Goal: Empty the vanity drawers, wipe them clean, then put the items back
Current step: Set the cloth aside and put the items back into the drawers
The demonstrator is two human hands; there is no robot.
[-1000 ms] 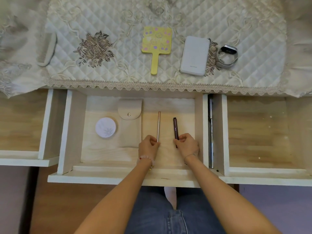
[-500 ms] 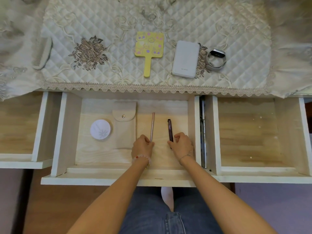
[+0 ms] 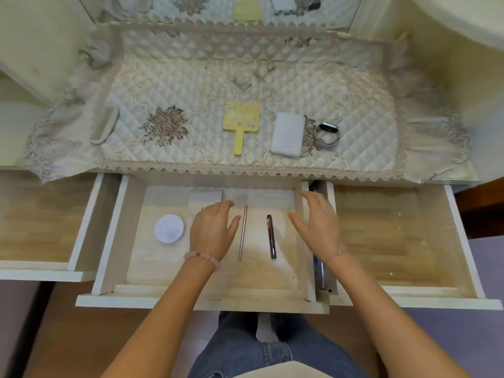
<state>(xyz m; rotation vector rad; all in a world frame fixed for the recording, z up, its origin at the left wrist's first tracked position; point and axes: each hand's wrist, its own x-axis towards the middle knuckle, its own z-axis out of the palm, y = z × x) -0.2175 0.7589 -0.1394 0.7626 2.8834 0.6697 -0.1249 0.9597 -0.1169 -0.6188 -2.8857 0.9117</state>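
So | we're hovering left grip [image 3: 211,230] and right grip [image 3: 317,225], both spread, empty, over middle drawer [image 3: 163,301] | probably midway, tabletop [image 3: 354,105] stuff waiting

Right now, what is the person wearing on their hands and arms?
Both arms are sleeveless. The left hand wears a small ring and a pink beaded bracelet at the wrist. The right hand wears a thin silvery chain bracelet.

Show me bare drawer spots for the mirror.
Bare floors: left drawer, right drawer. In the middle drawer, free strips lie along its front and right of the dark pen, under the right hand. Its left is crowded: disc, pouch, left hand.
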